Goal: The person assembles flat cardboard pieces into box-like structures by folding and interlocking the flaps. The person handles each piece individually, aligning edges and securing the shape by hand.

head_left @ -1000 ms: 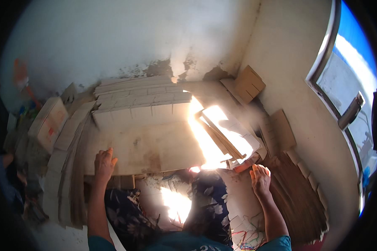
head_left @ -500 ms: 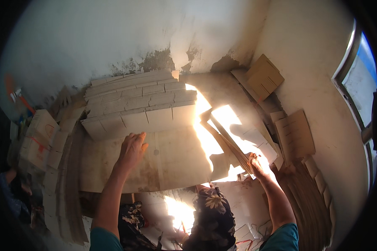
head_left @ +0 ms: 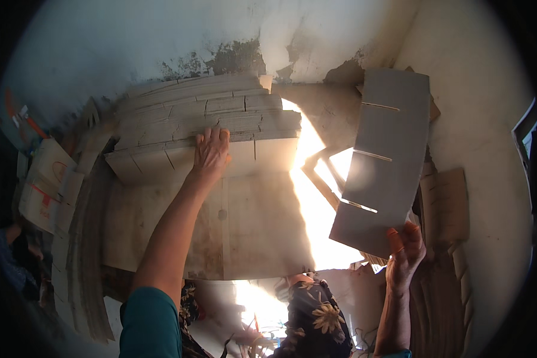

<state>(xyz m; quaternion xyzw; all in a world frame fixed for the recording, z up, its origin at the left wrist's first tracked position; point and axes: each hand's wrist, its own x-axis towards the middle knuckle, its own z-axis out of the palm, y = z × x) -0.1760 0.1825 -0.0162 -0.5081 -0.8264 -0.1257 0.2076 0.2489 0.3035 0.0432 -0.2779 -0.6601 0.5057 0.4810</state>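
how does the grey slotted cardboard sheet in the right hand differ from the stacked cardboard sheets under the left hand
The grey slotted cardboard sheet is a single piece lifted in the air, gripped at its lower corner by the right hand; the stacked cardboard sheets lie flat in a stepped pile with the left hand resting on them. The held sheet looks grey in shadow, the stack pale tan. Both are flat cardboard cut with narrow slots.

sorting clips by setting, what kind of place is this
Probably a small, rough workshop where cardboard is handled by hand. Stacks of flat cardboard sheets lie under the left hand, the right hand lifts a slotted cardboard piece, and the plaster wall behind is stained and crumbling.
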